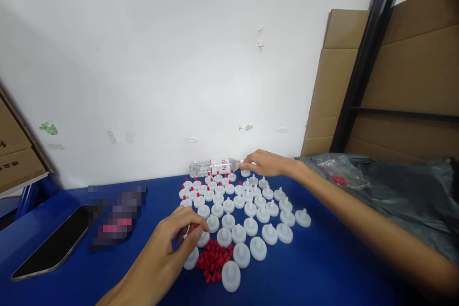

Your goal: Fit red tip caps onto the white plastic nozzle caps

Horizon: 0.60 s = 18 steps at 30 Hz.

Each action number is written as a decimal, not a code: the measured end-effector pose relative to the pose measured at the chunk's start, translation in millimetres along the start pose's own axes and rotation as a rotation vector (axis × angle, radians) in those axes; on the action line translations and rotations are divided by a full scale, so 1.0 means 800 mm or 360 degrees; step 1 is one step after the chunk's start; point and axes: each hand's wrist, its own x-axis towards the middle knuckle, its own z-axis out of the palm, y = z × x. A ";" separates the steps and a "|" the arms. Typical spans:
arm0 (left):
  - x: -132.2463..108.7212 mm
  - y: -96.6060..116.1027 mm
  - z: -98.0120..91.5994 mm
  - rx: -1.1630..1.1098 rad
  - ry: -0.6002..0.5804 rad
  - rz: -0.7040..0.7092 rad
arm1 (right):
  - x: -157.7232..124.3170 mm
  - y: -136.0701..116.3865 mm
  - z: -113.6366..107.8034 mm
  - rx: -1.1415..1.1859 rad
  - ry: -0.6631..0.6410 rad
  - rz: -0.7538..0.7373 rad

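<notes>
On the blue table are many round white nozzle lids [228, 205], several of the far ones tipped with small red caps [220, 184]. At the near left of the group, my left hand [168, 244] pinches thumb and index finger together at a red cap [196, 226] above a white lid [203, 239]; the fingers partly hide it. My right hand [267, 162] reaches to the back, its fingers closed beside the neck of a clear plastic bottle [204, 169] lying on its side. A white lid [245, 173] is just under those fingers; what they hold is hidden.
A heap of loose red caps [214, 260] lies among the nearest lids. On the left are a phone [53, 241] and a blurred dark item [120, 215]. Grey plastic sheeting [387, 201] and a clear bag [346, 174] are at right. A white wall [179, 57] stands behind.
</notes>
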 end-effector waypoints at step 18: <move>0.000 -0.003 0.015 0.0300 -0.0065 0.0262 | 0.004 -0.004 0.006 0.0110 -0.0172 -0.0179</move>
